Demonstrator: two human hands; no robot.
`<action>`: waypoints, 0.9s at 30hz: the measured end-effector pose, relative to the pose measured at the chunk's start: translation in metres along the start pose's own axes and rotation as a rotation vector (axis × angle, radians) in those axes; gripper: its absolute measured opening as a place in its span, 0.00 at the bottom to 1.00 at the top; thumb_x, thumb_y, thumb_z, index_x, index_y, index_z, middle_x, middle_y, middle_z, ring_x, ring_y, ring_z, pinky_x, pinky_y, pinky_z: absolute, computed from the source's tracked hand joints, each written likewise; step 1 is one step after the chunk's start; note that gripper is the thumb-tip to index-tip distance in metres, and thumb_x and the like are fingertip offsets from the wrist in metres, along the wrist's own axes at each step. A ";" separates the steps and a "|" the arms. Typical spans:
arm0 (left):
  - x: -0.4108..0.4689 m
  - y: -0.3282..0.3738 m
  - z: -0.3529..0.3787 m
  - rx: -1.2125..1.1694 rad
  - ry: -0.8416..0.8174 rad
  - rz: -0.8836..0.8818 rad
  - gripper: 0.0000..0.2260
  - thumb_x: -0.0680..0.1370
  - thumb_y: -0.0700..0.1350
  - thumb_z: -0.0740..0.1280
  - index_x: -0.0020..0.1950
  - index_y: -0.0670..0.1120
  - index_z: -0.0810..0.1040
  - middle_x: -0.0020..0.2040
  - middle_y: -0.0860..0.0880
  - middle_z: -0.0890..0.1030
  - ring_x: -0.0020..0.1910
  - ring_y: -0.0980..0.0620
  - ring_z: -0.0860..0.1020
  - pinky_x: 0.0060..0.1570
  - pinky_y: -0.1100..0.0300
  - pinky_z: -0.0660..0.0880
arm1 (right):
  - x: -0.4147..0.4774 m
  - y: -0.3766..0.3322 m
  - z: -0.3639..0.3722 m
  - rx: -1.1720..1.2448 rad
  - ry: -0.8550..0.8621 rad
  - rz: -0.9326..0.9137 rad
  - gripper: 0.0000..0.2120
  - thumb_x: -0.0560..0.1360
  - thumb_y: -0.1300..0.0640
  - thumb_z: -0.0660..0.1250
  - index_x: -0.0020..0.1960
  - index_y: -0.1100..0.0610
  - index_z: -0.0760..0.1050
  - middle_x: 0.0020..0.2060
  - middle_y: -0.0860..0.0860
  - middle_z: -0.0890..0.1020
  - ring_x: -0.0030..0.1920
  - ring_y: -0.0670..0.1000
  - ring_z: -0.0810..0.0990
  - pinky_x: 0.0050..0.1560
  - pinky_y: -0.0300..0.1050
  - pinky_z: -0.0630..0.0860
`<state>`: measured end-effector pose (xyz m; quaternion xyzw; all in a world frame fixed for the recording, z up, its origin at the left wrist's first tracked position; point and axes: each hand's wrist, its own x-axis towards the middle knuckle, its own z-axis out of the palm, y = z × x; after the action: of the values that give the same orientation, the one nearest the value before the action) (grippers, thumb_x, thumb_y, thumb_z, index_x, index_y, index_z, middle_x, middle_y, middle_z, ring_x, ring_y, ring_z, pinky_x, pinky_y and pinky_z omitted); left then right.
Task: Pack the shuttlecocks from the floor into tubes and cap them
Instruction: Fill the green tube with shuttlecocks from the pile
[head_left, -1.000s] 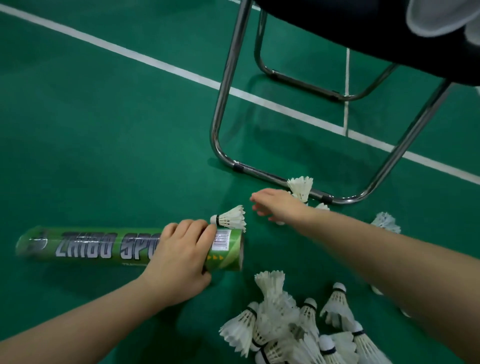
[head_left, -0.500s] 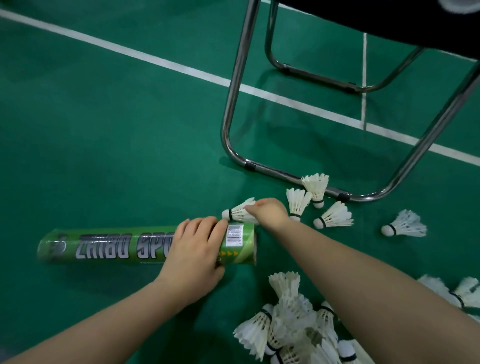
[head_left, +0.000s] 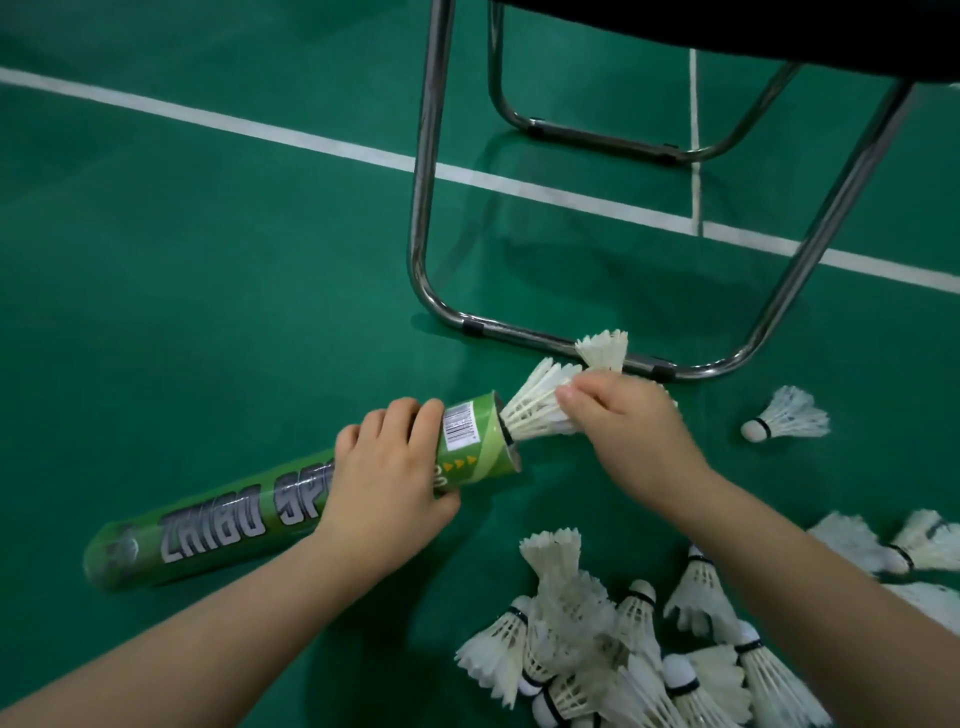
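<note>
Entering the tube mouth cork-first: shuttlecock (head_left: 535, 405), feathers flaring up-right, long axis roughly in line with the green tube (head_left: 218, 525), which lies slanted on the floor (head_left: 208, 260). Nearer is the right hand (head_left: 628, 436), grip pinched closed on the feather skirt. The left hand (head_left: 384, 483) grips the tube near its open end.

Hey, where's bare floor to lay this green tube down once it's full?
Bare green floor lies left of the metal chair frame, between the white court line and the green cardboard tube. Crowded: the heap of white feather shuttlecocks under your right forearm, and strays by the chair's near rail.
</note>
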<state>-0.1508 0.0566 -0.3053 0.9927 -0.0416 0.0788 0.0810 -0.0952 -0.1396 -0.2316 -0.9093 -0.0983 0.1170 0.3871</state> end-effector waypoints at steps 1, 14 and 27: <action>0.000 0.005 0.000 -0.009 0.004 0.004 0.34 0.55 0.52 0.76 0.58 0.46 0.68 0.48 0.46 0.77 0.43 0.43 0.77 0.43 0.50 0.73 | -0.004 0.000 0.002 0.021 -0.068 0.011 0.19 0.79 0.56 0.59 0.31 0.60 0.66 0.28 0.50 0.68 0.30 0.48 0.65 0.34 0.45 0.61; 0.002 0.039 0.003 0.008 0.034 0.085 0.38 0.53 0.55 0.76 0.58 0.44 0.68 0.48 0.45 0.77 0.42 0.44 0.77 0.41 0.50 0.74 | 0.002 0.024 0.010 0.556 -0.805 0.256 0.16 0.65 0.57 0.65 0.53 0.51 0.77 0.50 0.47 0.81 0.54 0.48 0.77 0.64 0.50 0.70; 0.023 0.041 0.013 -0.038 -0.024 -0.006 0.33 0.57 0.50 0.75 0.59 0.45 0.70 0.50 0.45 0.76 0.46 0.43 0.76 0.46 0.48 0.71 | 0.065 0.094 0.006 0.407 0.039 0.453 0.07 0.76 0.55 0.63 0.49 0.54 0.78 0.48 0.50 0.81 0.52 0.52 0.78 0.47 0.42 0.73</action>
<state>-0.1301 0.0129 -0.3080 0.9920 -0.0410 0.0660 0.0997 -0.0267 -0.1818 -0.3126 -0.8138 0.1398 0.2002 0.5273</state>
